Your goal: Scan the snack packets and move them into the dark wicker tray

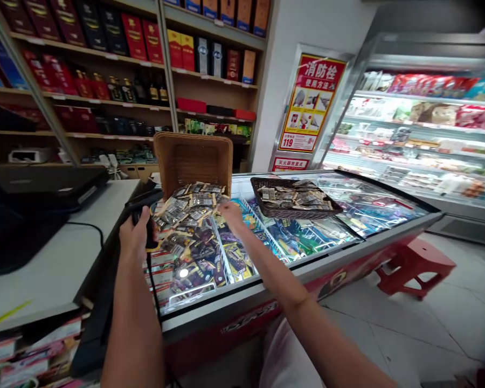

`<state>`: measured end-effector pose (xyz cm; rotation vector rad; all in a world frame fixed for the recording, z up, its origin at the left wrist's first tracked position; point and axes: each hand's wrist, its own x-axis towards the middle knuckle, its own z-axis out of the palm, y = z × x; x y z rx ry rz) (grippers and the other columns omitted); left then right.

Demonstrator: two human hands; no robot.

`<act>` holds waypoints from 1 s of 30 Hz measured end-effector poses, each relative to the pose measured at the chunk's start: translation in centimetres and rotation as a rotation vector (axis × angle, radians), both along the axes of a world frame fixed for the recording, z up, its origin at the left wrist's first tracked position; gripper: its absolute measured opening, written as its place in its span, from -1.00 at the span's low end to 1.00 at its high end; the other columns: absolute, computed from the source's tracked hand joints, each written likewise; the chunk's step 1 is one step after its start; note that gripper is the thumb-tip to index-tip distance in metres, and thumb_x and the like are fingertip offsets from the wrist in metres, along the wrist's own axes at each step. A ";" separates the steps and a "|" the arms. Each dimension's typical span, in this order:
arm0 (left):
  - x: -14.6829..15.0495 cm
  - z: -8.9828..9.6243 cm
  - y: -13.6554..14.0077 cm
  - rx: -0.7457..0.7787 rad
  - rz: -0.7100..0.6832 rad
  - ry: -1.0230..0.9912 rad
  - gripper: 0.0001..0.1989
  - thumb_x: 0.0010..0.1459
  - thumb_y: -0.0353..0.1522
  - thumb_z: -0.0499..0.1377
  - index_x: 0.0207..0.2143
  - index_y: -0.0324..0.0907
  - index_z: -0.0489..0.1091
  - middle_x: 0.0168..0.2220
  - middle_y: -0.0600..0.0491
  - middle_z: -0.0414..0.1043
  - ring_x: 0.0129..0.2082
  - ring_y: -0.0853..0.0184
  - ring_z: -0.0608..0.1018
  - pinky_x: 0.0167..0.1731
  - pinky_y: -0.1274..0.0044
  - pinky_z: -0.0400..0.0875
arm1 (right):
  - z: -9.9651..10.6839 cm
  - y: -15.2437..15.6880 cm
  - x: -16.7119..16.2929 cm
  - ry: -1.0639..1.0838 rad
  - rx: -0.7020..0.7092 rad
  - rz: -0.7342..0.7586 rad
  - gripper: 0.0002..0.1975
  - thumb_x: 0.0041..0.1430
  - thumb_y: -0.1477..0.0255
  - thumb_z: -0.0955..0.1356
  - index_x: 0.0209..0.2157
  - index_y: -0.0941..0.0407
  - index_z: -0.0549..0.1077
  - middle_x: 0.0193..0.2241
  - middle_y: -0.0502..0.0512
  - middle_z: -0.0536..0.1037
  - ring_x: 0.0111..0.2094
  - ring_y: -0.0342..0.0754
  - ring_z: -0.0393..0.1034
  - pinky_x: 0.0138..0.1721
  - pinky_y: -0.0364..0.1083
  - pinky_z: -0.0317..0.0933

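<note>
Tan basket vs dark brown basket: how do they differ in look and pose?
Depth: the tan basket is deep-walled; the dark brown basket is shallow.
Pose: the tan basket is tipped on its side, opening facing the camera, with packets spread out in front; the dark brown basket sits opening upward, packets inside.
Shared: both look woven, with similar-looking small packets.

- Left hand: bare, located toward your 8 o'clock.
- Left forearm: bare up to the lower frame edge at your 7 o'clock; it narrows toward the wrist.
- Right hand: bare, located just below your view's centre, toward 7 o'clock.
- Right forearm: bare, slender at the wrist and widening toward your 5 o'clock; a crease marks the elbow bend.
- Garment: your clothing shows at 6 o'clock as pale, off-white fabric, partly shaded; its type cannot be determined.
</note>
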<state>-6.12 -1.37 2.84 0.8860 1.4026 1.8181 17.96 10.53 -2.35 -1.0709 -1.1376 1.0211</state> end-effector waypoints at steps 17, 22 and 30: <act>1.5 -1.3 1.2 0.091 -0.044 0.016 -0.31 -0.21 0.18 0.42 -0.38 -0.20 0.31 -0.57 0.16 0.34 -0.70 0.44 0.33 -0.76 0.57 0.20 | -0.4 -6.2 -5.6 -0.462 0.066 0.230 -0.55 -0.03 0.35 0.58 -0.15 0.10 0.41 -0.19 0.03 0.57 -0.21 -0.05 0.49 -0.20 -0.09 0.34; 3.1 -1.6 1.3 0.048 -0.157 0.156 -0.32 -0.17 0.20 0.39 -0.37 -0.18 0.32 -0.57 0.16 0.33 -0.71 0.43 0.32 -0.76 0.55 0.21 | 1.8 -3.0 -0.6 0.168 0.030 -0.013 -0.77 0.11 0.34 0.47 -0.23 0.12 0.45 -0.50 -0.11 0.42 -0.59 -0.21 0.22 -0.56 -0.17 0.17; 5.6 -2.2 0.5 -0.002 -0.495 0.507 -0.47 0.13 0.11 0.27 -0.41 -0.17 0.28 -0.63 0.17 0.26 -0.70 0.46 0.30 -0.70 0.60 0.16 | 2.2 -0.8 2.9 0.628 -0.108 -0.197 -0.81 0.14 0.48 0.41 -0.46 0.10 0.31 -0.73 -0.19 0.16 -0.67 -0.23 0.05 -0.65 -0.17 -0.03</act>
